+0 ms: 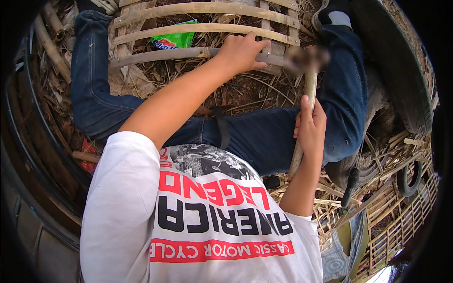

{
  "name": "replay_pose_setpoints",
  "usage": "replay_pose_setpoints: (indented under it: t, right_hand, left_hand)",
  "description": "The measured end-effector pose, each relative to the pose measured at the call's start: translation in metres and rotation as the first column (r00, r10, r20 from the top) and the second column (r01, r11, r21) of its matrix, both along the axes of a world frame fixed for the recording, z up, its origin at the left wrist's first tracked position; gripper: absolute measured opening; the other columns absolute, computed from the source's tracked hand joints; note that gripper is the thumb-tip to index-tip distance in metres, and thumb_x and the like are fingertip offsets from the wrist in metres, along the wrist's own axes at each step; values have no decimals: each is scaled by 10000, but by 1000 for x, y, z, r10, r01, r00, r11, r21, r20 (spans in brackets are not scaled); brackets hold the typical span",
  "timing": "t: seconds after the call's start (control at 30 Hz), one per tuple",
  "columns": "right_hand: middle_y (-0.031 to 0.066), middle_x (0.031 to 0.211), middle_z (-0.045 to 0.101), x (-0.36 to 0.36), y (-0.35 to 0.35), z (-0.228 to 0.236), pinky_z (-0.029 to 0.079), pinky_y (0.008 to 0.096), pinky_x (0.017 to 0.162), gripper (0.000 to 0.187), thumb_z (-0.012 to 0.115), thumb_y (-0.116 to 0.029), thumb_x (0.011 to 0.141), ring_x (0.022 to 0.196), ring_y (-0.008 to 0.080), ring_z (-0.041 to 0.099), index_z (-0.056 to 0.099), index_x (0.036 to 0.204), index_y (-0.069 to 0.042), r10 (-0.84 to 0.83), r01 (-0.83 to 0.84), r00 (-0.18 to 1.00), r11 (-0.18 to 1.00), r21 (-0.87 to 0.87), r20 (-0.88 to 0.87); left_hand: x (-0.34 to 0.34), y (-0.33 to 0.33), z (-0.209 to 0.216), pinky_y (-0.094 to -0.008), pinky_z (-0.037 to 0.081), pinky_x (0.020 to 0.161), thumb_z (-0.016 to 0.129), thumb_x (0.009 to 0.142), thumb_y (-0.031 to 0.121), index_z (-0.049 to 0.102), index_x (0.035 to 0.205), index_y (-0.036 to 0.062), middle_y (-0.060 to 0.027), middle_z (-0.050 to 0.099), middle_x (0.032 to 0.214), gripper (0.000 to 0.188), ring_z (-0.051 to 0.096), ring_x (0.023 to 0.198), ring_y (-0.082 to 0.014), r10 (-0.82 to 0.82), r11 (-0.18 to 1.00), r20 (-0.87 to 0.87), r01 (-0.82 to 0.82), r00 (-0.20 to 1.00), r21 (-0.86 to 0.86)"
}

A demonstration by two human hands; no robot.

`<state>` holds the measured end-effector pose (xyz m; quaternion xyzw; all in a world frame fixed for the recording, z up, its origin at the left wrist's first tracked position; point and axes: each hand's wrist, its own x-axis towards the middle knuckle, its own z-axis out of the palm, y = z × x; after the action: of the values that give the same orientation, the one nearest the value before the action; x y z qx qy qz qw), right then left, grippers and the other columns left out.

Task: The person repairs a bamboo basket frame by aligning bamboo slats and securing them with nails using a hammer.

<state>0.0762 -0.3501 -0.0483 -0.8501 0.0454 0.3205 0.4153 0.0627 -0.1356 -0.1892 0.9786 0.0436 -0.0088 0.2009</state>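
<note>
Bamboo slat (165, 54), grey-brown, lies lowest in the slatted frame (207, 27) at upper centre. Left hand (239, 53) rests palm down on the slat, thumb and fingers parted along either edge; clamping force cannot be told. Left forearm slopes up from centre left. Right hand (311, 122), right of centre, is wrapped around a wooden handle (310, 85), upper end blurred; right forearm stands near vertical.

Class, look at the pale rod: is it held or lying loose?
Held. The right hand wraps around the pale rod, which shows both above and below the grip; its far end is blurred.
</note>
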Motion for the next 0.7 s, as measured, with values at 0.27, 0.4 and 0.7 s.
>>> replay_pose_setpoints:
  t: [0.27,0.4,0.7]
  right_hand:
    - [-27,557,446,0,0,-3,343,237,386,358,539,-373,995,434,53,429,508,828,-57,7,-7,1000,1000,15,-13]
    - [-27,562,431,-2,-4,-10,346,222,371,372,481,-396,1016,421,52,417,519,868,-57,71,-71,997,997,5,29]
    - [63,589,495,1,1,-7,398,327,523,386,519,-345,1003,544,132,477,560,851,8,110,-106,993,990,-97,47]
  left_hand:
    - [-4,-11,0,-450,549,696,769,728,430,606,1213,214,-91,645,981,555,684,826,-316,109,986,23,-105,994,-128]
    - [-5,-15,2,-468,543,696,762,744,411,562,1205,181,-102,685,858,553,684,803,-352,163,961,-35,-167,986,-220]
    - [-8,8,14,-416,541,664,776,646,607,481,1151,71,-134,676,750,794,695,759,-339,3,999,-239,-13,971,-41]
